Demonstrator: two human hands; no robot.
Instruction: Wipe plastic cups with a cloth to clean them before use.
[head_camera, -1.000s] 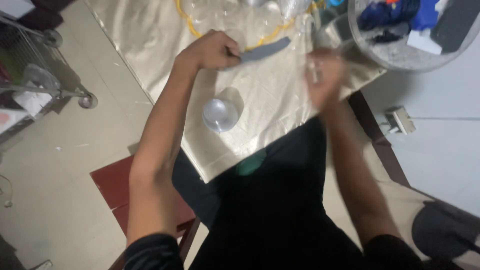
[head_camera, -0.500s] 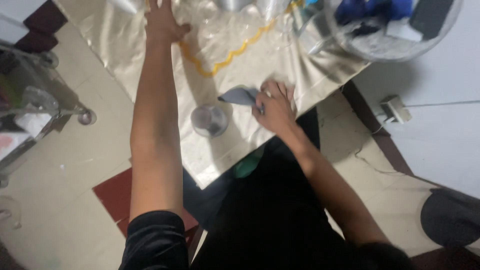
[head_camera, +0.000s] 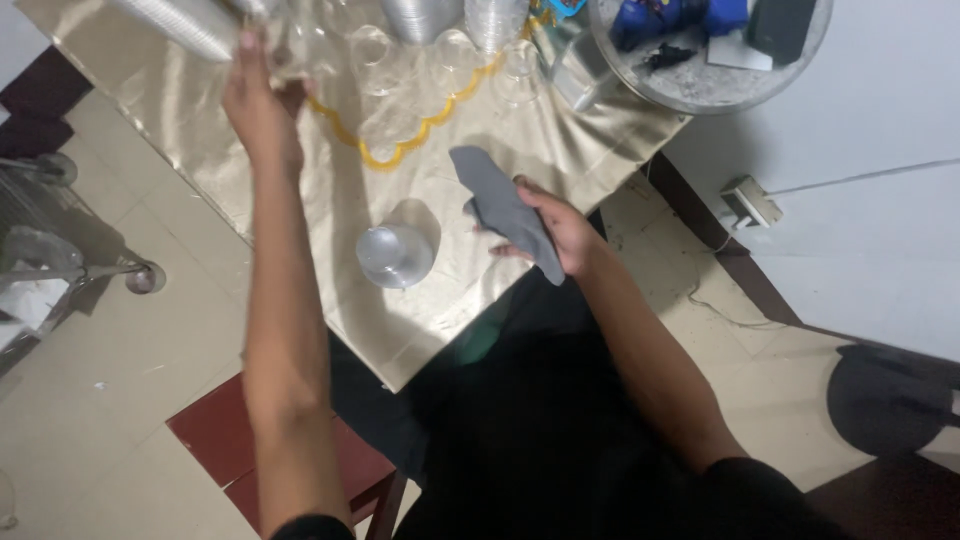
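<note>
Bowl: 1 big round clear bowl (head_camera: 700, 85) at top right of the tabletop (head_camera: 300, 200); blue stuff, a dark box & a flat pale thing inside.
Cup: 1 clear round cup (head_camera: 395, 256) sits alone on the gold cloth, near the front edge; can't tell if anything is in it.
More cups: a bunch of clear cups (head_camera: 440, 50) at the far side, too blurry to count.
Left hand: left hand (head_camera: 258, 105) reaches far out w/ arm straight, at the far cups; fingers blurred, can't tell if it grips one.
Right hand: right hand (head_camera: 555, 230) rests near the tabletop corner, fingers curled, pinching 1 gray cloth (head_camera: 500, 205).
Gray cloth: hangs over that hand, just right of the lone cup, not touching it.
</note>
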